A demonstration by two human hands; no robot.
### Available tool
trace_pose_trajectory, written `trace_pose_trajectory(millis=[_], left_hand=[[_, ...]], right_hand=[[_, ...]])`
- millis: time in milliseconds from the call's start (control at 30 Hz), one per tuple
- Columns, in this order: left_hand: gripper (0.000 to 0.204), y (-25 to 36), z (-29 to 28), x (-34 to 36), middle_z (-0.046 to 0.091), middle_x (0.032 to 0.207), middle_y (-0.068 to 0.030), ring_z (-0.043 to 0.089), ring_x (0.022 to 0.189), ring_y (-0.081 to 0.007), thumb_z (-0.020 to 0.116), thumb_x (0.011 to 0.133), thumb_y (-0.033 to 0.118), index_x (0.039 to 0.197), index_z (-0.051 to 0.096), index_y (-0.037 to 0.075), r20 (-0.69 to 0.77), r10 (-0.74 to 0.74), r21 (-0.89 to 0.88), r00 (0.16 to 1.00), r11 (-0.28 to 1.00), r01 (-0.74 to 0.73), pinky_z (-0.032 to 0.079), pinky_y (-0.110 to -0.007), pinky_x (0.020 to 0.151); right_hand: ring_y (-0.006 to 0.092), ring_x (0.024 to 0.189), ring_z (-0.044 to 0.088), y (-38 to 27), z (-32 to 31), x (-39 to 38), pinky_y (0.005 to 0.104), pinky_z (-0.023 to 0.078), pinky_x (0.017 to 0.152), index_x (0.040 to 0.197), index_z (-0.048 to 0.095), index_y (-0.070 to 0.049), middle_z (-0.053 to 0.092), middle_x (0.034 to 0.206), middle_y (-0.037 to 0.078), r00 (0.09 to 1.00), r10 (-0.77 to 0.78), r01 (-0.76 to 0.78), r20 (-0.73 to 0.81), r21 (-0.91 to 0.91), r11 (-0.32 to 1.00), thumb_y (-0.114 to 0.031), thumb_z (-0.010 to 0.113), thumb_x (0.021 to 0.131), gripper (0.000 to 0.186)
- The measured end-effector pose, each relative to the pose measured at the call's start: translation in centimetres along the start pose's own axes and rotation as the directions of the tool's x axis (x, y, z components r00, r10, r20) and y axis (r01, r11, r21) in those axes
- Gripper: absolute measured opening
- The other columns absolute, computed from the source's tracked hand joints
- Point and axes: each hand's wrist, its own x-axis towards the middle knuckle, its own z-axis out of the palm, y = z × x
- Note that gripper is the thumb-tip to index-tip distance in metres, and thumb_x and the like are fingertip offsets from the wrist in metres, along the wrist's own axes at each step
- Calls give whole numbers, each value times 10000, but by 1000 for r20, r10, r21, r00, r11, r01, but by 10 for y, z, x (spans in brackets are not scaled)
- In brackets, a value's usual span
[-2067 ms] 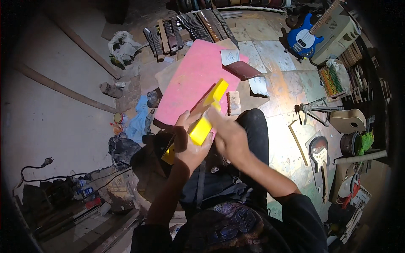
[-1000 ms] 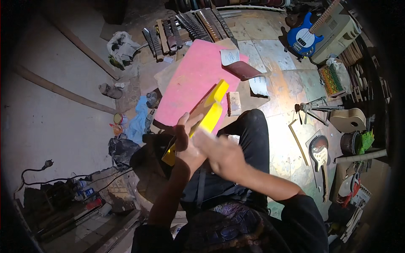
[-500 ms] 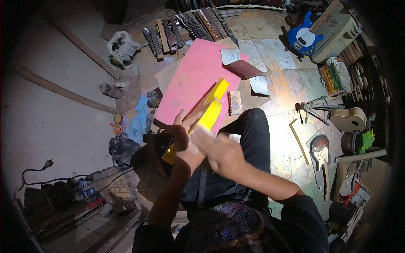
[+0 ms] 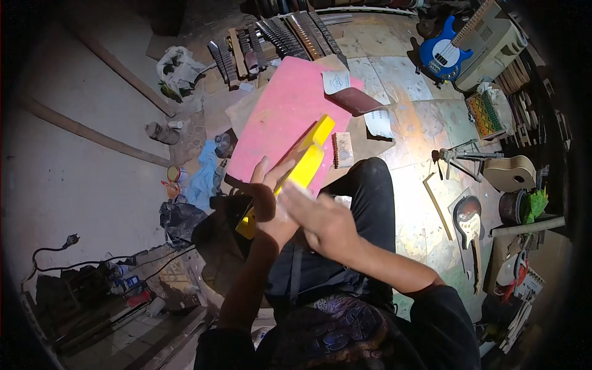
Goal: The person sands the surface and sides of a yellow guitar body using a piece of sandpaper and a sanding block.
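Observation:
A yellow guitar body point(image 4: 306, 166) stands on edge, tilted, between my arms and over a pink board point(image 4: 277, 102). My left hand point(image 4: 271, 206) grips its side, thumb and fingers spread around it. My right hand point(image 4: 320, 222) presses its fingers together on the near part of the yellow edge. Those fingertips are blurred, and whatever lies under them is hidden. Close to the body, a pale block with a ridged side point(image 4: 343, 150) lies by the board's edge. A curled sheet of sandpaper point(image 4: 354, 98) rests on the board's far right corner.
Several guitar necks point(image 4: 290, 37) lie at the far side. To the right are a blue bass guitar point(image 4: 445, 55), a stand point(image 4: 459, 161), an acoustic guitar body point(image 4: 510, 172) and a sunburst guitar point(image 4: 468, 222). A blue cloth point(image 4: 203, 179) and a can point(image 4: 177, 173) sit on the left.
My right hand has shifted very slightly along the yellow edge, its fingers still blurred. The guitar body and my left hand stay nearly in place.

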Motion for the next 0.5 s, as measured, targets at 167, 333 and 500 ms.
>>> trace_pose_trajectory(millis=[167,333,500], left_hand=[[912,2,5,-2,604,1347,-173,629,1221,-274,858,779,-32,1500,301,3,-53,31,-84,998,996,-35,460,-406,1121],[851,9,5,4,565,1383,-171,616,1230,-278,862,802,-4,1483,352,8,-36,-30,-148,999,989,25,472,-417,1106],[829,-4,7,4,564,1392,-164,614,1235,-268,860,829,18,1496,368,5,-36,49,-62,998,997,-51,493,-414,1080]], right_hand=[[338,738,639,42,8,17,401,540,683,1382,706,-123,752,1102,158,989,-8,9,-148,6,1000,47,661,823,586],[332,729,638,24,-3,13,375,544,704,1362,714,-103,737,1251,151,998,-17,14,-64,-36,999,49,663,824,562],[346,750,646,-2,-4,3,387,539,720,1355,714,-99,731,1301,144,1000,13,-13,18,-1,1000,61,652,822,560]])
